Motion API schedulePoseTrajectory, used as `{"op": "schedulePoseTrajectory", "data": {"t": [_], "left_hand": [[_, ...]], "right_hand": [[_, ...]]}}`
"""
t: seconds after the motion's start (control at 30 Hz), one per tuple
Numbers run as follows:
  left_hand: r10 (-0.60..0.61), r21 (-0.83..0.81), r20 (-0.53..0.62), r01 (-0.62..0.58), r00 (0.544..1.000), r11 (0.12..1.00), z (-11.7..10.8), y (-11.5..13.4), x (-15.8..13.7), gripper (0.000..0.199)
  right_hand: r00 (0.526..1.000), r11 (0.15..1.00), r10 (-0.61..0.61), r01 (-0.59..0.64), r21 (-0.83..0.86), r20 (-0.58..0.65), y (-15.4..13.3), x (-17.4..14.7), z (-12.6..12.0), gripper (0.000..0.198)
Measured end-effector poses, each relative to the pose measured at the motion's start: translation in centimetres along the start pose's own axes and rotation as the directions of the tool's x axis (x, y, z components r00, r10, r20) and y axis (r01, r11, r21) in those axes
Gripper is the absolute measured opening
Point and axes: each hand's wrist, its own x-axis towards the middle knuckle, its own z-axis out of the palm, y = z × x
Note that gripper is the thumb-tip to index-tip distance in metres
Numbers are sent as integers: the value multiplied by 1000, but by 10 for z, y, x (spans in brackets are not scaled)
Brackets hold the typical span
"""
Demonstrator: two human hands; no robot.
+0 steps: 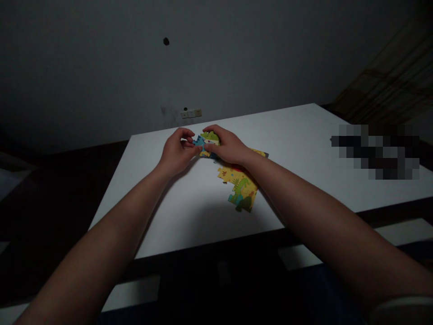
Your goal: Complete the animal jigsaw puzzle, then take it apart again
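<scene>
Above the white table, my left hand (179,151) pinches the left side of a blue puzzle piece (199,141) between thumb and fingers. My right hand (225,143) is closed on the right part of the same small cluster, a puzzle piece with a green figure (210,135). The thumbs almost meet at the front of it. Whether the pieces are locked together I cannot tell. Just below my right wrist lies a joined yellow puzzle section (241,183) with a green dinosaur and uneven knobbed edges. My right forearm hides part of it.
The white table (176,225) reaches away to the right. A pixelated dark patch (375,151) covers something at its right side. Behind stands a grey wall (237,58) with sockets (191,113); a patterned curtain (382,76) hangs at right.
</scene>
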Motion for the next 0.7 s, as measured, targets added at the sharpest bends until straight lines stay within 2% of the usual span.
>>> {"op": "schedulePoseTrajectory", "data": {"t": [0.07, 0.17, 0.3, 0.37, 0.43, 0.7], "left_hand": [[46, 118, 29, -50, 998, 992, -2, -2, -2, 49], [100, 308, 141, -140, 985, 941, -6, -3, -7, 61], [60, 412, 323, -198, 944, 889, -6, -3, -12, 88], [51, 427, 398, -235, 916, 873, -5, -5, -12, 91], [69, 437, 440, -281, 895, 854, -4, -7, -11, 85], [150, 412, 444, -350, 883, 842, -6, -5, -6, 63]], "right_hand": [[996, 998, 55, -57, -23, -77, -1, 1, -1, 50], [966, 986, 141, -157, -57, -217, 4, 6, -6, 49], [927, 972, 199, -227, -54, -317, 18, 13, -9, 49], [918, 971, 224, -239, -6, -329, 25, 16, -7, 48], [912, 964, 262, -260, 50, -317, 29, 17, -5, 47], [899, 911, 389, -344, 227, -200, 27, 16, -4, 38]]}}
